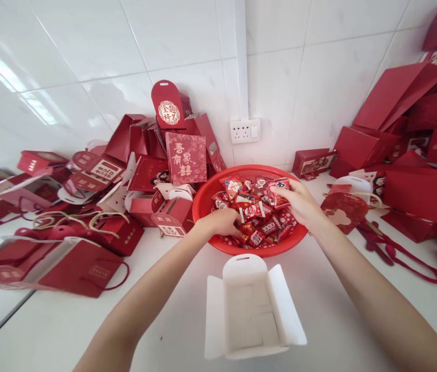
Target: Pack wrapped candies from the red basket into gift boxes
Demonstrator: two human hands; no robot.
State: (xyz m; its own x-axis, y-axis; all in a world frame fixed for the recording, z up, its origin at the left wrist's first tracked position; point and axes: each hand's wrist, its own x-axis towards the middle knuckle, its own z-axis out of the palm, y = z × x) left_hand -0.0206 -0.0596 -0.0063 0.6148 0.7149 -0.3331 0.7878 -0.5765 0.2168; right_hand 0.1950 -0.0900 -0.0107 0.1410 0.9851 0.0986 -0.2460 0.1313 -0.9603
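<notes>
A red plastic basket (202,195) holds a heap of red wrapped candies (270,225). My left hand (222,222) reaches into its left side, fingers curled down among the wrappers; the fingertips are partly hidden, and what they grip does not show. At the right rim my right hand (299,200) pinches a red candy packet (279,193) between thumb and fingers. Nearer to me, in front of the basket, stands an unfolded box (250,315) with a white inside. Its flaps are spread, and I see nothing inside it.
Red gift boxes (186,160) and gift bags (74,268) crowd the left of the white table. More red boxes (373,147) are piled at the right, beside a dark red strap (412,263). Behind the basket, a wall socket (244,130) sits on the tiled wall.
</notes>
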